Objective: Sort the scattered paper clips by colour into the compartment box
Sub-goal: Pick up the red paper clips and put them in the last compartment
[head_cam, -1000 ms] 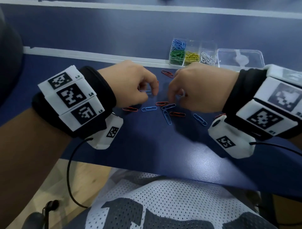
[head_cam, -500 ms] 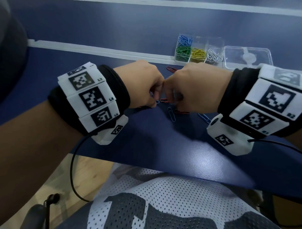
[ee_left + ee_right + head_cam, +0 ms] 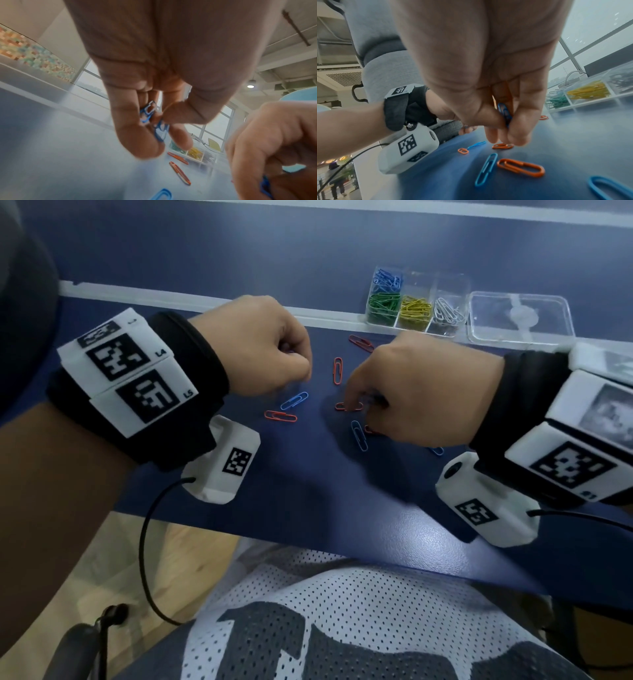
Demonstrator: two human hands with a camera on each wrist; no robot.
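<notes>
Red and blue paper clips lie scattered on the dark blue table (image 3: 308, 508). My left hand (image 3: 294, 364) hovers above the table's middle, pinching blue paper clips (image 3: 154, 121) between thumb and fingers. My right hand (image 3: 363, 405) is lower, holding a blue paper clip (image 3: 505, 112) while its fingertips reach down to a red paper clip (image 3: 348, 406) on the table. A blue clip (image 3: 294, 401) and a red clip (image 3: 280, 416) lie under the left hand. The clear compartment box (image 3: 416, 299) stands at the back with blue, green, yellow and white clips sorted in it.
The box's clear lid (image 3: 520, 318) lies to the right of the box. A white rail (image 3: 171, 299) runs along the table's back. More red clips (image 3: 337, 370) and blue clips (image 3: 359, 435) lie between and under the hands. The table's near edge is close to my lap.
The hands, pressed together half a second ago, have drawn apart. The left hand has lifted with blue clips; the right hand has dropped its fingertips onto a red clip.
</notes>
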